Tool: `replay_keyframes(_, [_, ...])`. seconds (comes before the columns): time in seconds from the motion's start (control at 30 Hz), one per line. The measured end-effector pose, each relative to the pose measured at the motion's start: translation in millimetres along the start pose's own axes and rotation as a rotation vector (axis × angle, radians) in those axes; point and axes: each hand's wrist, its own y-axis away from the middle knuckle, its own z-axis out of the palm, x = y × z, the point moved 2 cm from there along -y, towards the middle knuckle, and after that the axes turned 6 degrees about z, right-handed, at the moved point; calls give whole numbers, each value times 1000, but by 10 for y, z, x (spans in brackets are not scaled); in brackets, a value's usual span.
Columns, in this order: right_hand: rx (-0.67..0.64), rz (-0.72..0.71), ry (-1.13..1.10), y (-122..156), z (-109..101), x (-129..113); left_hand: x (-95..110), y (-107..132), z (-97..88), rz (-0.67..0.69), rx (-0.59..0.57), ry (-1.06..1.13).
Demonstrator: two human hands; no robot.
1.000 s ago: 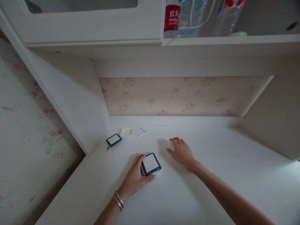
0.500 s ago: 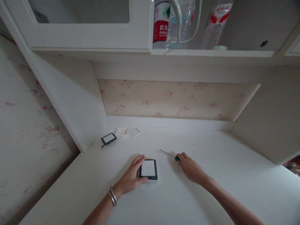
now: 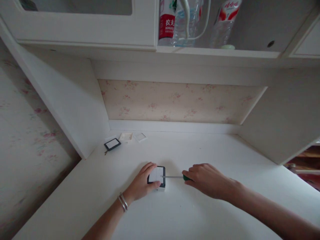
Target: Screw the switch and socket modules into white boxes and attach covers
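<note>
My left hand is closed around the left side of a square wall switch on the white desk, thumb at the near edge and fingers at the far edge. The switch has a black frame, a white face with a line down it, and a white body underneath. A screwdriver with a green handle is gripped in my right hand. Its thin metal shaft points left, and the tip lies over the right part of the switch's face; I cannot tell whether it touches.
At the back left of the desk lie a black-framed white panel, a cream-coloured square part and a pale square frame. Overhead, a shelf holds several plastic bottles and a white cable. A side panel stands at right.
My right hand has brought the screwdriver down and left, from apart from the switch to over its face. My left hand still holds the switch. The view has shifted slightly.
</note>
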Motion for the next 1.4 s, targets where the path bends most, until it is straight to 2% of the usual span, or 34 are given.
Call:
replay_keyframes(0.2, [22, -37, 171, -73, -97, -57, 14, 4, -26, 34, -9, -13])
replay_keyframes(0.47, [-35, -104, 254, -212, -237, -114, -15, -8, -23, 59, -2, -6])
replay_keyframes(0.57, [-56, -146, 317, -295, -336, -225, -12, -14, -22, 70, 4, -2])
replay_keyframes(0.77, [-194, -292, 448, -528, -553, -653, -45, -22, 0, 75, 4, -27])
replay_keyframes(0.87, [-249, -280, 464, -603, -592, -654, -69, -17, 10, 74, 3, -39])
replay_keyframes(0.97, [-207, -221, 418, -557, -518, -444, -71, -13, 3, 67, 5, -38])
replay_keyframes(1.1, [-121, -163, 282, -352, -295, -162, -38, -21, -21, 63, -15, -29])
replay_keyframes(1.4, [-14, -4, 30, -42, 185, 6, -35, -30, -9, 20, -21, -7])
